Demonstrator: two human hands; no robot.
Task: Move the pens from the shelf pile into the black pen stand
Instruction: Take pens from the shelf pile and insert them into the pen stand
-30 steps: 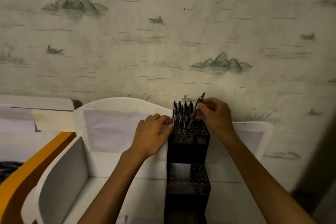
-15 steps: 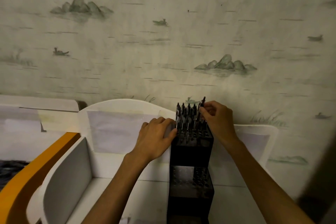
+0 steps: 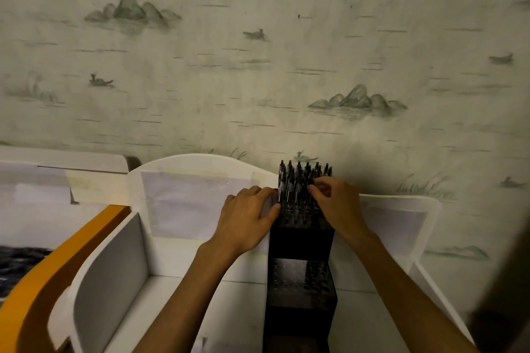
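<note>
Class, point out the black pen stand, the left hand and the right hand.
black pen stand [image 3: 301, 241], head view, upper front wall.
left hand [image 3: 246, 219], head view, back of hand.
right hand [image 3: 339, 206], head view, back of hand.

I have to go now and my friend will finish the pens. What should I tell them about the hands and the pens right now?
Left hand: fingers lie against the left side of the stand's top tier, steadying it.
Right hand: fingertips curled in among the pens in the top tier; whether it pinches one is hard to tell.
Done: the top tier is packed with upright pens.
Left: the lower tier shows open holes and no pens. The shelf pile is not in view, so find it and check for more pens.
</note>
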